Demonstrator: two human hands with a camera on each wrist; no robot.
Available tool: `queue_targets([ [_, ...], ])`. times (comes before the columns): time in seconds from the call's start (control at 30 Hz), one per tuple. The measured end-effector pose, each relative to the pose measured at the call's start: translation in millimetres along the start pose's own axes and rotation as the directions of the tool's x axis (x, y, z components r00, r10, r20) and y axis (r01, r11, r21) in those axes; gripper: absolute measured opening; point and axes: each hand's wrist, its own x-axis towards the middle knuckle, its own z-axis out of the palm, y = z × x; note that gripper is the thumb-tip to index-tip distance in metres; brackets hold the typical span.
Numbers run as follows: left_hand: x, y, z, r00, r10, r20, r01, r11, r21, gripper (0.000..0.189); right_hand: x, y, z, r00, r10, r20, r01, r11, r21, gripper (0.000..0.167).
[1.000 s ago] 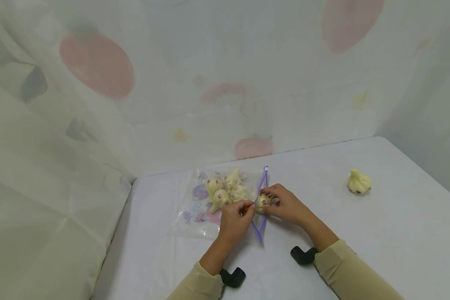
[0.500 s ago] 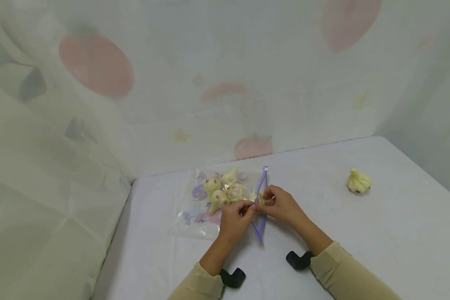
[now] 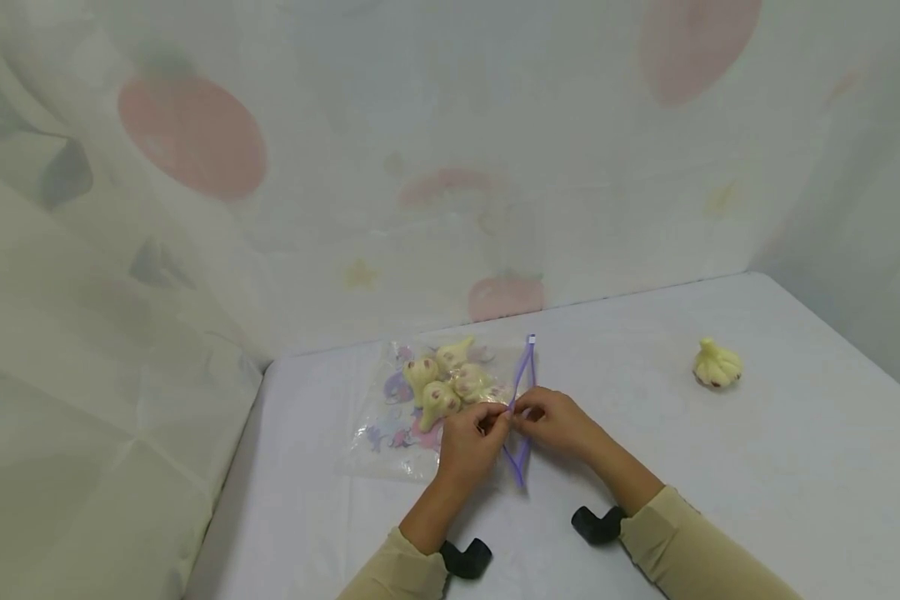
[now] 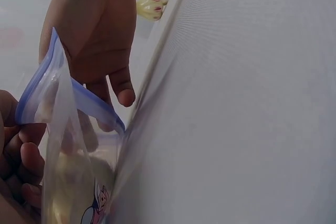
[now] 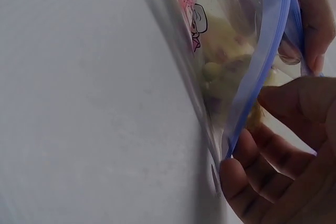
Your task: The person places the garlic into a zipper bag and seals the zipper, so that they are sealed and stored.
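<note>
A clear zip bag [image 3: 367,454] with a purple-blue zip edge [image 3: 525,367] and cartoon prints lies on the table, its mouth facing right. Inside are several pale yellow garlic bulbs [image 3: 438,400]. My left hand [image 3: 468,446] pinches the near rim of the mouth and keeps it apart. My right hand [image 3: 558,425] has its fingertips in the mouth. In the right wrist view its thumb and fingers [image 5: 281,98] close round the end of a garlic bulb [image 5: 254,116], mostly inside the bag. Part of this bulb hides behind the zip edge.
Another garlic bulb [image 3: 716,364] sits alone on the right of the white table [image 3: 795,467]. A patterned cloth [image 3: 450,125] hangs behind the table's back edge. Black curved pieces [image 3: 600,525] stick out at both wrists beside beige sleeves.
My right hand has pushed its garlic bulb leftward through the bag's mouth. The bulbs inside shifted slightly left. My left hand has stayed at the rim.
</note>
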Motion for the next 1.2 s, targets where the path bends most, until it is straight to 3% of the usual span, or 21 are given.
queue_targets([
  [0.17,-0.2,0.2,0.4,1.000,0.005,-0.005,-0.005,1.000,-0.005,0.005,-1.7,1,1,0.988,-0.116,0.098,0.115,0.993,0.021,0.033],
  [0.5,-0.1,-0.2,-0.9,1.000,0.008,0.007,-0.008,1.000,-0.004,0.005,-4.6,1,-7,0.985,-0.096,0.144,0.094,0.995,0.020,0.037],
  [0.73,-1.0,0.6,-0.8,1.000,-0.002,0.006,0.002,1.000,-0.003,0.005,-6.5,4,-32,0.999,0.007,0.047,-0.007,1.000,-0.009,0.031],
  [0.9,-1.2,0.9,-0.5,1.000,-0.001,-0.005,0.001,1.000,-0.012,0.004,-9.0,6,-61,0.992,0.053,-0.118,-0.065,0.993,-0.096,0.032],
  [0.97,-1.3,0.9,-0.4,1.000,0.000,-0.008,0.000,1.000,-0.010,0.004,-10.6,8,-74,0.976,0.041,-0.212,-0.074,0.986,-0.149,0.034],
  [1.03,-1.2,1.0,-0.3,1.000,0.000,-0.011,0.000,1.000,-0.007,0.004,-13.2,12,-88,0.947,0.024,-0.319,-0.091,0.976,-0.196,0.036],
  [1.13,-1.0,1.5,-0.3,1.000,-0.003,-0.014,0.003,1.000,0.001,0.004,-18.9,18,-108,0.876,0.008,-0.482,-0.136,0.964,-0.230,0.038],
  [1.2,-0.7,1.7,-0.4,1.000,-0.007,-0.016,0.007,1.000,0.003,0.004,-24.3,22,-120,0.823,0.043,-0.567,-0.195,0.958,-0.210,0.039],
])
